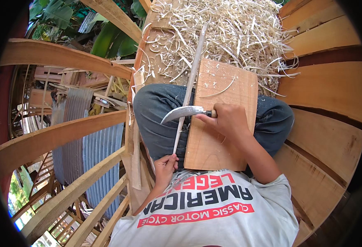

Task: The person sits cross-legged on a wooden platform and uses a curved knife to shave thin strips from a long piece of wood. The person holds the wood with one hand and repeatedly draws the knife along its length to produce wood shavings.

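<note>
My left hand (166, 165) is closed around the near end of a long, thin pale strip (193, 70), which looks like split bamboo or wood. The strip runs away from me over my left leg, its far end over the shavings. In my right hand (229, 119) is a curved knife (183, 113) with a short wooden handle ringed in dark metal. Its blade points left and lies across the strip, over my lap. Under my right hand a flat wooden board (226, 84) rests on my lap, with a few curled shavings on it.
A heap of pale curled shavings (230, 29) covers the floor ahead of my crossed legs. Wooden slats (327, 88) rise close on my right. On the left stands a railing of wooden bars (65, 138), with corrugated metal sheets (102, 160) and timber scraps below it.
</note>
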Demonstrator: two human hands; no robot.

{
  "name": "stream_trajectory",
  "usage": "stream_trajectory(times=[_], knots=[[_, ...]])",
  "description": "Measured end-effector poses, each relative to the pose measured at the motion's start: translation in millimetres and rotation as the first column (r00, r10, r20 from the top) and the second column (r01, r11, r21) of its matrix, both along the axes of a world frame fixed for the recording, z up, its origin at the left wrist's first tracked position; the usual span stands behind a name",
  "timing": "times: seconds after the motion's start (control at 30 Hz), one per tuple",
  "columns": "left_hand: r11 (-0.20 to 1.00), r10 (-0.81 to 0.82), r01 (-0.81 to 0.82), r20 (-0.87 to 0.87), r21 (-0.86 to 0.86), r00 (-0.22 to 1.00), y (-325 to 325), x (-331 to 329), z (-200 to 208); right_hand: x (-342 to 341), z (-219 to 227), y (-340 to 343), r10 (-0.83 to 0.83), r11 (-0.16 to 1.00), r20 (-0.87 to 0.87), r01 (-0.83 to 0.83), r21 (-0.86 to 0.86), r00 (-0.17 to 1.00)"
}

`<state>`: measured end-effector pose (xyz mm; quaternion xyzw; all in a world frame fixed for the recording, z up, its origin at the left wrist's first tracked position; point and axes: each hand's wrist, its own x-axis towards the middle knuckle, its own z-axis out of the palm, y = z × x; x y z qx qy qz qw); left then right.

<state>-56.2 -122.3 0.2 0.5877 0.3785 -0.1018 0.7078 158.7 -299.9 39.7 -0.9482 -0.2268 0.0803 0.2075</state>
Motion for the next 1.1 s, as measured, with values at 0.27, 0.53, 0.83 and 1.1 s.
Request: stream_trajectory(times=[0.27, 0.53, 0.83, 1.1], knots=[[0.999, 0.046, -0.046, 0.007, 0.022, 0.999, -6.9, 2.3, 1.2, 90.3, -4.1, -19.7, -0.188, 0.958, 0.279, 0.239, -0.161, 0.942], [0.999, 0.036, -0.037, -0.027, -0.012, 0.999, -3.9, 0.8, 1.6, 153.5, -6.9, -64.9, -0.634, 0.772, 0.083, 0.636, 0.012, 0.769], [0.978, -0.110, 0.122, -0.077, 0.170, 0.991, 3.5, 12.0, 23.6, 80.4, -9.3, -103.6, -0.560, 0.807, -0.051, 0.558, 0.194, 0.827], [0.833, -0.233, 0.206, -0.013, 0.514, 0.972, 22.3, 54.1, 50.0, 73.9, -39.1, -143.1, -0.652, 0.601, -0.204, 0.661, 0.449, 0.731]])
